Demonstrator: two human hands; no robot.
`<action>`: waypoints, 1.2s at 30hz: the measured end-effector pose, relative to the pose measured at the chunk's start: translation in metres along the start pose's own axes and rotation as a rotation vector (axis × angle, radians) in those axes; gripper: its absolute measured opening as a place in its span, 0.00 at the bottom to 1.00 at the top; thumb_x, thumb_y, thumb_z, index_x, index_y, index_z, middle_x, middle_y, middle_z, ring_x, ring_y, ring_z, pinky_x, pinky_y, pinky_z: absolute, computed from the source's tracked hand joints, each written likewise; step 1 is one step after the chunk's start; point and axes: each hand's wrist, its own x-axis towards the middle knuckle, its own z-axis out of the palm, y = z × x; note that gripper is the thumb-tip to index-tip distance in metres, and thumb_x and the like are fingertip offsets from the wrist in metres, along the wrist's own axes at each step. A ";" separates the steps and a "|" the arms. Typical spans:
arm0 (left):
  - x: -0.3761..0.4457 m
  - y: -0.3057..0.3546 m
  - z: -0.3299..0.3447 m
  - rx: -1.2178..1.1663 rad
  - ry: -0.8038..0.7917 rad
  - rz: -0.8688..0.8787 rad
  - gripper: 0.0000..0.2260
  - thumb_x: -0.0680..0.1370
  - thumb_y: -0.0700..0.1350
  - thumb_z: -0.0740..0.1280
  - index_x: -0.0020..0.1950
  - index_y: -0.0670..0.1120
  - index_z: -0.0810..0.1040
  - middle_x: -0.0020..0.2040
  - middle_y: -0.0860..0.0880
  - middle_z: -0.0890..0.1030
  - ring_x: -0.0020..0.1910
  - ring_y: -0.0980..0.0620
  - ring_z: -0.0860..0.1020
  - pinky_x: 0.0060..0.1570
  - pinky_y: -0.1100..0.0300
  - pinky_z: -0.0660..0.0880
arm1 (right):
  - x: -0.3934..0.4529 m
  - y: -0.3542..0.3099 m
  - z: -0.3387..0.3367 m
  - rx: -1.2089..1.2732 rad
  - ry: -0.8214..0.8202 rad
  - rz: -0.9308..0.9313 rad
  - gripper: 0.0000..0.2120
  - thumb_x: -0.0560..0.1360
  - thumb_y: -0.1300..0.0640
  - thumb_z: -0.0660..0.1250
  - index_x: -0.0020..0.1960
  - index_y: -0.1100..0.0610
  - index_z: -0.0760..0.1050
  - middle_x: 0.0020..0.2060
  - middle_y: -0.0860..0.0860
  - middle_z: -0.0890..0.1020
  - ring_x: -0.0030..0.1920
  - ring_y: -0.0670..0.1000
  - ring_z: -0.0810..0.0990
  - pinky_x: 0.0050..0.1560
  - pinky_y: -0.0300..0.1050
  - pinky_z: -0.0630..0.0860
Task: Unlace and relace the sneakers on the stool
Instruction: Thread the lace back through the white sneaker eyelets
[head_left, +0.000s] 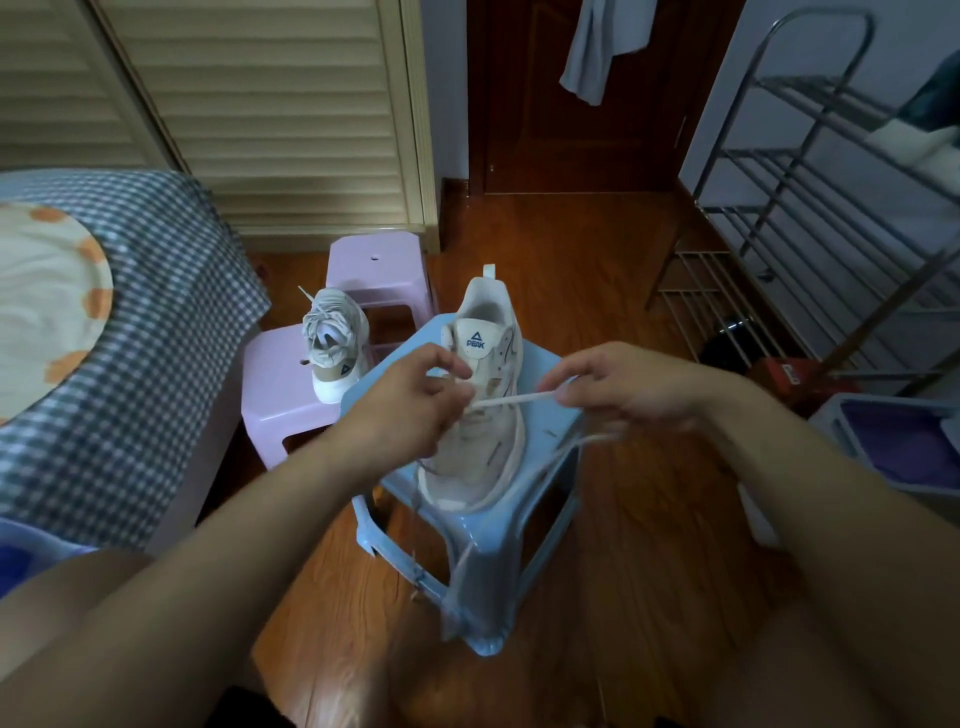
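White sneaker (480, 410) sits on the blue stool (545, 457) in front of me, roughly centred on the seat, toe toward me, heel and pull tab toward the stool's far corner. Tongue is up, PEAK logo showing.

My left hand (410, 402) is over the sneaker's left side near the eyelets, fingers curled, pinching the white lace (514, 399) where it leaves the shoe. My right hand (618, 384) is just off the sneaker's right side, above the stool's right edge, thumb and fingertips pinching the same lace. Lace runs taut and near level between the two hands. More loose lace hangs blurred below my right hand, trailing down past the stool's near-right edge; can't tell where it ends.

Second sneaker (332, 345) stands on the pink stool (280, 384) to the left, at its right edge, heel toward me, laces still in. Another pink stool (379, 270) behind it. Checked bedcover (156, 312) far left, metal rack (810, 218) right, wooden floor (649, 545) under it all.
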 end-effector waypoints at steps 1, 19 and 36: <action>0.003 -0.004 -0.012 0.061 -0.012 -0.049 0.03 0.82 0.44 0.66 0.55 0.48 0.76 0.32 0.50 0.75 0.28 0.55 0.68 0.26 0.61 0.65 | -0.002 0.006 -0.013 -0.066 0.082 0.015 0.08 0.81 0.54 0.66 0.55 0.50 0.83 0.35 0.59 0.75 0.30 0.52 0.69 0.31 0.46 0.65; -0.021 -0.024 -0.081 0.788 -0.335 -0.147 0.02 0.79 0.45 0.69 0.50 0.52 0.80 0.38 0.52 0.84 0.37 0.57 0.81 0.38 0.63 0.75 | -0.008 0.023 -0.048 1.484 0.557 -0.268 0.09 0.78 0.54 0.69 0.53 0.58 0.79 0.33 0.47 0.76 0.30 0.41 0.75 0.36 0.34 0.77; -0.040 -0.029 0.081 0.919 -0.116 0.879 0.16 0.77 0.43 0.62 0.63 0.48 0.80 0.59 0.47 0.81 0.59 0.45 0.76 0.58 0.49 0.74 | 0.035 0.015 0.000 0.322 0.698 -0.014 0.12 0.85 0.56 0.56 0.61 0.57 0.77 0.38 0.50 0.77 0.31 0.45 0.73 0.29 0.38 0.70</action>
